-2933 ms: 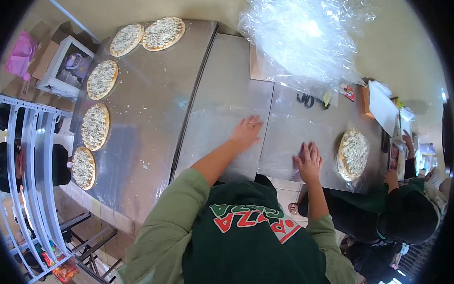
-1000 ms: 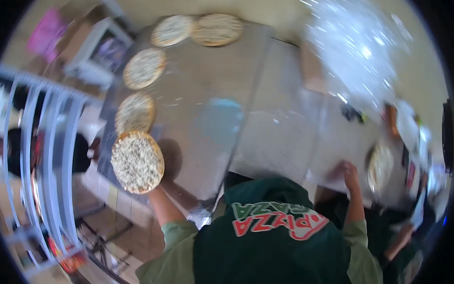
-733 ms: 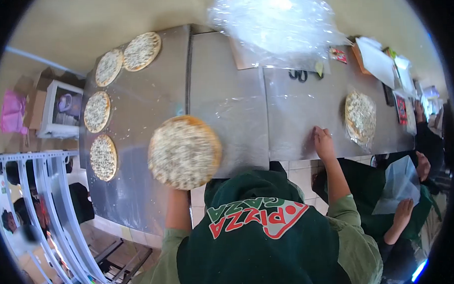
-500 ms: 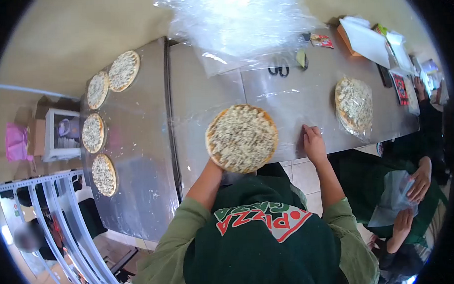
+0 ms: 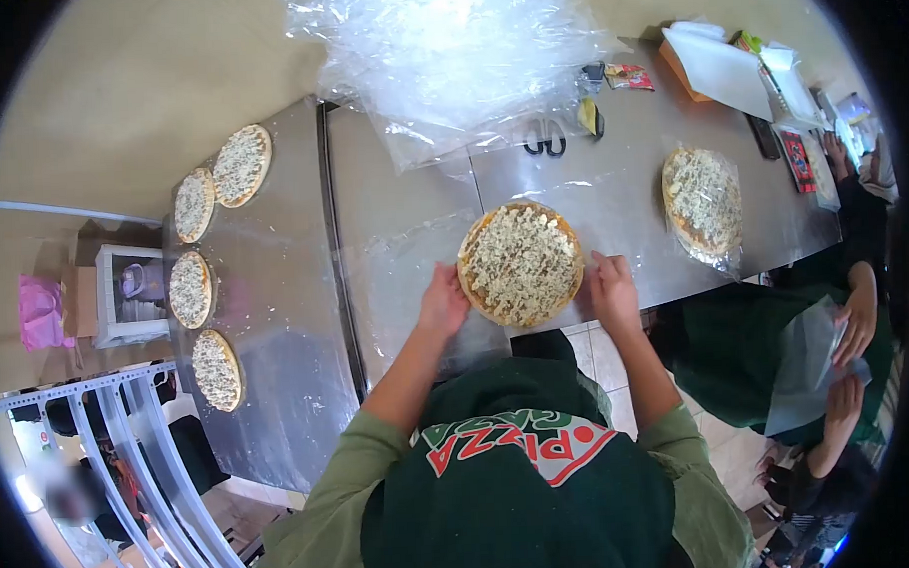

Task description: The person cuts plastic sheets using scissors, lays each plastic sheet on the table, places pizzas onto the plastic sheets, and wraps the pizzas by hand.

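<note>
A round pizza (image 5: pixel 521 264) topped with crumbly white bits lies in front of me at the steel table's near edge. My left hand (image 5: pixel 444 300) is at its left rim, fingers closed on the edge and partly hidden. Beside the right rim is my right hand (image 5: pixel 613 288), fingers curled together; whatever they pinch is too small or see-through to make out. Clear plastic film (image 5: pixel 400 286) spreads over the table left of the pizza.
A pile of clear plastic bags (image 5: pixel 457 64) lies at the back, with scissors (image 5: pixel 545 139) beside it. A wrapped pizza (image 5: pixel 703 203) rests to the right. Several pizzas (image 5: pixel 217 369) lie on the left table (image 5: pixel 276 340). At right, a co-worker's hands (image 5: pixel 850 370) hold a plastic bag (image 5: pixel 803 367).
The pizza has moved right and down onto the table area between my hands. My left hand has come from beneath it to its left rim. My right hand has shifted slightly left.
</note>
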The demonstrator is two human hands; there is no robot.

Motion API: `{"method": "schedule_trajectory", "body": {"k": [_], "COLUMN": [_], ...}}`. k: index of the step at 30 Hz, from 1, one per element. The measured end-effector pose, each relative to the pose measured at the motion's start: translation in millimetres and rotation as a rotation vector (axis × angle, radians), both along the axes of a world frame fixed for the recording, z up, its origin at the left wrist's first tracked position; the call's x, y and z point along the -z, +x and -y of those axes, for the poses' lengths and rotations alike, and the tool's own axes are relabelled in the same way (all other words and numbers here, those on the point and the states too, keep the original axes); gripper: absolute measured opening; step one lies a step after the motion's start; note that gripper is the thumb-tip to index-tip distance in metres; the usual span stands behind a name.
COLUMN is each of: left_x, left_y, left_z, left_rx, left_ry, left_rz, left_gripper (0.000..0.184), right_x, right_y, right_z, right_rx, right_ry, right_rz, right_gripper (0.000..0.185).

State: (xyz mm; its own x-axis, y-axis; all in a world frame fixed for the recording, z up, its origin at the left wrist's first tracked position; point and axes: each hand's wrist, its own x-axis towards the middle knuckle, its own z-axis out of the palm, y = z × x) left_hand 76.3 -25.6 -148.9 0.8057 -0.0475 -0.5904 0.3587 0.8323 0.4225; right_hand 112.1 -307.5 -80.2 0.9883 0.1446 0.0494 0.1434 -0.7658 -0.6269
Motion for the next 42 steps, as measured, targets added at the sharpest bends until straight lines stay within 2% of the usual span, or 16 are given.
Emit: {"method": "schedule_trajectory", "body": {"k": [3, 5, 7, 10, 13, 16, 17, 22, 25, 27, 28, 30, 32, 35, 38, 42], "left_x": [-6.1, -34.5, -46.4, -57.8, -79.5, -78.3, -81.1, -131.3, -171.9, -134.6, -104.3, -86.3, -69.2, -72.2, -41.9, -37.3], "left_y": [-15.6, -0.6, 14.5, 22.0, 28.6, 27.9, 28.6, 32.3, 16.4, -1.8, -12.5, -32.5, -18.3, 17.7, 35.7, 39.4], "left_z": [-79.3, -123.1, -150.0, -176.6, -186.9, -208.4, -216.0, -254.7, -206.9, -167.0, -147.9, -103.9, -73.1, -40.1, -27.4, -32.9], "left_rx": [-0.054, 0.047, 0.010, 0.661, 0.985, 0.756, 0.837, 1.033, 0.041, -0.289, -0.272, 0.160, 0.341, 0.550, 0.809, 0.536], "left_ry": [0.545, 1.492, 2.195, 2.230, 2.192, 1.783, 1.685, 1.302, 0.889, 1.012, 0.997, 1.656, 1.796, 2.053, 2.148, 2.108], "left_rz": [0.025, 0.119, 0.374, 0.185, 0.256, 0.283, 0.223, 0.045, 0.306, 0.611, 0.714, 0.825, 1.013, 0.962, 0.679, 0.599], "left_gripper": [0.044, 0.042, 0.045, 0.036, 0.029, 0.025, 0.025, 0.026, 0.032, 0.030, 0.022, 0.018, 0.034, 0.051, 0.061, 0.059], "right_x": [-4.8, -5.3, 8.2, 41.6, 62.7, 59.3, 50.2, -54.5, -54.8, -63.6, -45.4, -36.4, -17.7, 15.2, 28.3, 35.6], "right_y": [-20.8, -41.0, -67.9, -93.0, -106.0, -103.0, -101.8, -107.0, -94.7, -83.9, -83.1, -84.3, -89.3, -93.2, -88.9, -80.6], "right_z": [-73.9, -142.1, -200.2, -262.8, -295.4, -302.0, -302.8, -278.5, -214.4, -163.8, -136.7, -106.1, -85.5, -68.8, -59.8, -49.3], "right_rx": [-0.364, -0.777, -1.028, -1.160, -1.235, -1.241, -1.232, -0.860, -0.321, 0.070, 0.215, 0.444, 0.635, 0.695, 0.703, 0.628], "right_ry": [0.063, 0.114, 0.066, -0.008, -0.104, -0.146, -0.137, 0.658, 1.002, 1.162, 1.162, 1.209, 1.266, 1.328, 1.301, 1.237], "right_rz": [0.025, -0.051, 0.066, 0.218, 0.326, 0.255, 0.210, -0.265, -0.545, -0.464, -0.459, -0.489, -0.542, -0.554, -0.619, -0.671], "right_gripper": [0.032, 0.044, 0.049, 0.045, 0.034, 0.020, 0.016, 0.006, 0.008, 0.011, 0.010, 0.009, 0.010, 0.013, 0.014, 0.019]}}
